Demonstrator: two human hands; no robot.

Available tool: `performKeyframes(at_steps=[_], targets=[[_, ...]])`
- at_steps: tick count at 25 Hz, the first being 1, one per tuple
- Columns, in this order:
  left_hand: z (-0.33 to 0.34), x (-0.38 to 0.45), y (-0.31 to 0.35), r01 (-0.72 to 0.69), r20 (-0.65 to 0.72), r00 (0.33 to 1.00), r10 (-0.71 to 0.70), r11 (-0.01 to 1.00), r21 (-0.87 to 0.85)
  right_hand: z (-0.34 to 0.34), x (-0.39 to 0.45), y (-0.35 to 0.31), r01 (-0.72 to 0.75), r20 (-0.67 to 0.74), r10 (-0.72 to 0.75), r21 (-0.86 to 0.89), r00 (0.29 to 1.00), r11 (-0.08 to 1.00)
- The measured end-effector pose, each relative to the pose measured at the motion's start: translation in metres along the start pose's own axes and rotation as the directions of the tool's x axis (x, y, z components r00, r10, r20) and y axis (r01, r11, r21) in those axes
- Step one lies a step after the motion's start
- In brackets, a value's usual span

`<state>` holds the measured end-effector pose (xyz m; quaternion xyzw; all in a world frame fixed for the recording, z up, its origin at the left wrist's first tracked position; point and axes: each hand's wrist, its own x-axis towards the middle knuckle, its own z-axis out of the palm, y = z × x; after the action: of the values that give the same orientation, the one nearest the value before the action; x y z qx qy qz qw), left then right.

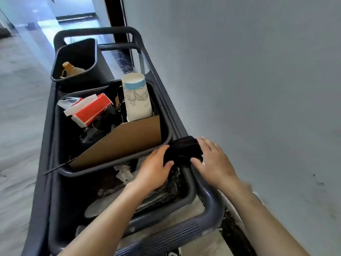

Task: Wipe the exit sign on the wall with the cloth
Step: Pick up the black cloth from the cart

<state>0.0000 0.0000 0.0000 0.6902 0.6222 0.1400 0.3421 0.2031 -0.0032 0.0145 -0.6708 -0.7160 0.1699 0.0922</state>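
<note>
Head view. Dark grey plastic utility cart (162, 85) parked along a pale grey wall (258, 71), ribbed push handle (171, 235) at the near end. Three dark bins set in a row on the cart top.

Dark, bunched fabric cloth (182, 148) draped over the right rim of the cart, at the gap between the middle bin and the near bin. Left hand (155, 169) resting against the left side of the cloth, fingers loosely together and curved onto it, thumb touching its lower edge. Right hand (214, 161) laid on the right side of the cloth, fingers slightly spread, thumb pressed at the lower edge. Firm clamping: cannot tell.

Middle bin (166, 143): tall white paper cup with blue band and line drawing (137, 98) upright at the far right corner, brown cardboard sheet (121, 143) leaning along the near side, red-and-white carton (90, 111) at the left.

Near bin (190, 198): crumpled white paper (124, 172) under the left forearm.

Far bin (77, 60): bottle with orange cap (70, 68), lying tilted.
</note>
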Motion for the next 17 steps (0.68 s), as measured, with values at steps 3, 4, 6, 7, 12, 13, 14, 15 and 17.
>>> performKeyframes(at_steps=[3, 4, 6, 7, 12, 13, 14, 15, 17], targets=[[0.012, 0.012, -0.001, 0.063, 0.047, 0.997, -0.058, 0.993, -0.095, 0.008, 0.018, 0.016, 0.044, 0.092, -0.049, 0.056, 0.995, 0.997], [0.014, 0.015, -0.002, 0.074, 0.067, 0.996, -0.066, 0.99, -0.121, 0.009, 0.023, 0.019, 0.045, 0.129, -0.059, 0.111, 0.99, 0.993], [0.018, 0.021, -0.003, 0.084, 0.065, 0.995, -0.076, 0.986, -0.143, 0.013, 0.033, 0.023, 0.034, 0.155, -0.07, 0.225, 0.985, 0.974], [0.02, 0.023, -0.004, 0.091, 0.06, 0.995, -0.083, 0.985, -0.146, 0.014, 0.037, 0.026, 0.031, 0.177, -0.082, 0.272, 0.981, 0.962], [0.023, 0.025, -0.001, 0.106, -0.038, 0.993, -0.109, 0.992, -0.067, 0.01, 0.047, 0.03, 0.054, 0.21, -0.13, 0.332, 0.969, 0.942], [0.022, 0.024, -0.001, 0.101, -0.056, 0.993, -0.103, 0.994, -0.035, 0.009, 0.047, 0.029, 0.052, 0.187, -0.118, 0.325, 0.975, 0.944], [0.02, 0.022, -0.001, 0.096, -0.065, 0.993, -0.096, 0.995, -0.004, 0.007, 0.047, 0.028, 0.048, 0.167, -0.103, 0.306, 0.981, 0.951], [0.018, 0.022, 0.0, 0.093, -0.066, 0.994, -0.092, 0.996, 0.015, 0.005, 0.047, 0.027, 0.045, 0.152, -0.091, 0.279, 0.984, 0.959], [0.009, 0.021, 0.003, 0.088, -0.055, 0.995, -0.087, 0.996, 0.023, 0.001, 0.044, 0.025, 0.036, 0.142, -0.068, 0.214, 0.988, 0.976]])
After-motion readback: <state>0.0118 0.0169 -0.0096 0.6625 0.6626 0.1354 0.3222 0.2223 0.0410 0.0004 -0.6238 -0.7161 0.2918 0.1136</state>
